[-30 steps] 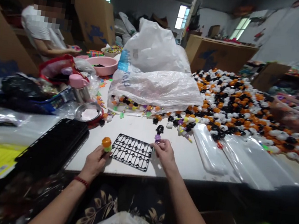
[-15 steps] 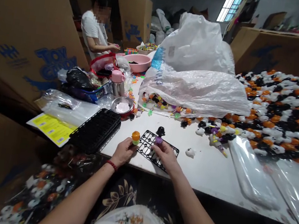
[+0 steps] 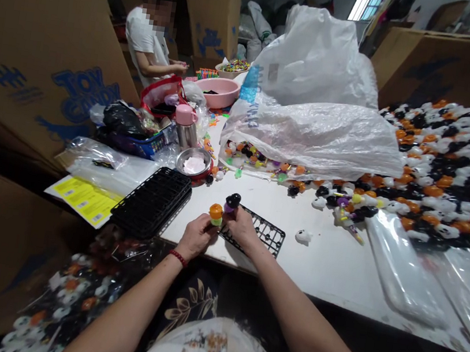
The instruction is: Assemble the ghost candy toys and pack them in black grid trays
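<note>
My left hand [image 3: 197,235] is closed around a small toy with an orange pumpkin-like top [image 3: 215,212] and a light green part below it. Close beside it, my right hand [image 3: 240,228] grips a toy with a black hat-shaped top [image 3: 233,200] and a purple part beneath. Both hands are over the front edge of the white table. Under my right hand and forearm lies a black plastic grid tray [image 3: 270,234], its left part partly covered. A single white ghost figure [image 3: 303,236] rests to the right of the tray.
Stacked black trays [image 3: 150,202] stand at the left. Behind them are a metal bowl [image 3: 193,164] and a pink-lidded flask [image 3: 186,125]. A large plastic bag [image 3: 311,128] and piled toy heads [image 3: 449,171] fill the back and right. A co-worker [image 3: 146,41] stands far left.
My right hand has moved left with the black-topped toy, bringing it next to the orange-topped one. My left hand has stayed nearly in place. The view has shifted slightly.
</note>
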Available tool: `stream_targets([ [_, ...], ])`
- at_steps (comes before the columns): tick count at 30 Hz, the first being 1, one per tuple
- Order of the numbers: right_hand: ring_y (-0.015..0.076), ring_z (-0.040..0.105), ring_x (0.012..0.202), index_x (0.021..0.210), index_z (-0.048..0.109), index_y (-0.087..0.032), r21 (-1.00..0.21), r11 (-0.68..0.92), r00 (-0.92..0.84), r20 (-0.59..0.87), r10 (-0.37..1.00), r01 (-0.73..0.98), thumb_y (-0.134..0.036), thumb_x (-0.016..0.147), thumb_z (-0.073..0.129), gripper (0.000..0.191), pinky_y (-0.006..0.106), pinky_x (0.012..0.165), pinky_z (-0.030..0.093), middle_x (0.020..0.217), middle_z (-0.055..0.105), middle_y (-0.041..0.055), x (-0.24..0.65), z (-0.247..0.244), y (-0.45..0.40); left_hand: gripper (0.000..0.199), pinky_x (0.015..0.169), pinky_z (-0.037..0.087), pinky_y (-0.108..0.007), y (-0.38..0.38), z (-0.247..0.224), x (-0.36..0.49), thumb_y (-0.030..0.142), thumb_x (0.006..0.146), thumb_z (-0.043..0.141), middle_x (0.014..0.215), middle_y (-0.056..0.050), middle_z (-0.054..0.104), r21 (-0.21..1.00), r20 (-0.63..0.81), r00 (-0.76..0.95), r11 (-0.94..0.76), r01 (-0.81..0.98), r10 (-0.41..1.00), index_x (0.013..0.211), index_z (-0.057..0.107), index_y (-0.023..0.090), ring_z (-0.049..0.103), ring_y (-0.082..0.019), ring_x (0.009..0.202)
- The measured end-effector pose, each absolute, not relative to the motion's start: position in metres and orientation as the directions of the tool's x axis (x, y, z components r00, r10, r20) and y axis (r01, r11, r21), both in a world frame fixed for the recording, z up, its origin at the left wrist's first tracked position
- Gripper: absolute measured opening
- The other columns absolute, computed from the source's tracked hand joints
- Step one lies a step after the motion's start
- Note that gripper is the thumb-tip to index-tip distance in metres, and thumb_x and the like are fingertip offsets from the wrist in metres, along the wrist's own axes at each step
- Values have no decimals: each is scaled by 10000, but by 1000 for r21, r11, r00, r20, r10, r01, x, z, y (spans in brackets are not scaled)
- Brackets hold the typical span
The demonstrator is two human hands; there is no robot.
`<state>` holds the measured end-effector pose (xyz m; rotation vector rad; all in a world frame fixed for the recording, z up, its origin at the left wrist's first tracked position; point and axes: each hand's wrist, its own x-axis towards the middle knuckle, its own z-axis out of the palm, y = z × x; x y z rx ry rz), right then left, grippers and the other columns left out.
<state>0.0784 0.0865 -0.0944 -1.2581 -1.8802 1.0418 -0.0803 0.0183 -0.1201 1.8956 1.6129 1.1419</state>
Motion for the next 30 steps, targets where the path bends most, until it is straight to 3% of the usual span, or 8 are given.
stream_targets([
  [4,194,614,788,993,619,-166,-769,292,-390,61,919,568,-168,859,546,152,261,680,394,906,700,81,71,-87,84,224,834,483,-291,18,-119,-80,367,909,559,996,-52,668,758,317,5,-256,600,949,1022,681,217,625,-177,931],
  [12,217,635,803,1021,584,-163,-615,371,-445,37,895,695,-199,906,507,143,267,652,362,923,704,110,75,-76,85,242,886,488,-321,19,-123,-81,376,901,568,1043,-56,676,747,315,15,-258,613,949,1062,678,232,626,-195,996],
  [21,202,617,805,1053,578,-187,-642,391,-451,77,889,659,-196,879,542,178,262,671,362,910,694,71,74,-85,85,265,910,491,-322,20,-121,-81,379,898,574,1104,-48,680,753,316,17,-262,603,948,1102,675,244,629,-196,1028],
  [30,165,563,833,894,648,-154,-669,435,-490,120,863,603,-134,861,586,72,254,752,384,911,633,62,76,-92,89,311,890,500,-324,19,-112,-80,433,884,586,1096,-49,694,738,287,7,-226,636,958,1111,681,243,643,-211,1004],
])
